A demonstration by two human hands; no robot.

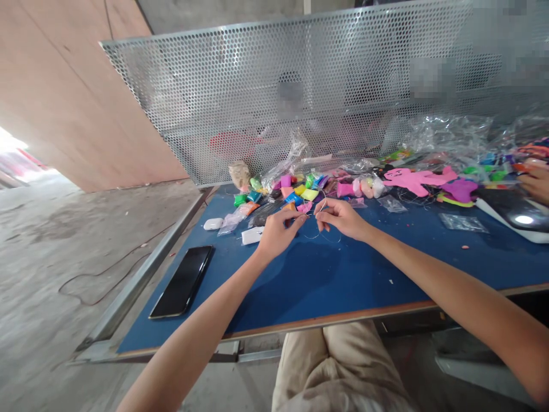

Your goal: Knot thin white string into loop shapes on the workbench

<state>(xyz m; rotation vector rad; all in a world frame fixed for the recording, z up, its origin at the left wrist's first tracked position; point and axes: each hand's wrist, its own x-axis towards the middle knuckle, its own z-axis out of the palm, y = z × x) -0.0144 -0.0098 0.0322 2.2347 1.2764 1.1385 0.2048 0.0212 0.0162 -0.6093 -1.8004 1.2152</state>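
Both my hands are raised over the middle of the blue table, fingertips close to each other. A thin, pale, looped thread (318, 235) hangs between and below them. My left hand (278, 230) is closed in a pinch on one part of the thread. My right hand (338, 217) also pinches it between thumb and fingers, with a loop rising above the fingertips. Whether the strand is wire or line is too fine to tell. Just beyond my hands lie small colourful packets (294, 198). A white rectangular item (252, 235) rests beside my left hand.
A black phone (182, 281) lies at the table's left, near a white oval case (213, 224). Behind stands a perforated metal panel (257, 80). Pink cutout figures (414, 179) and plastic bags (463, 222) lie to the right. Another person's hand (536, 180) shows at the far right.
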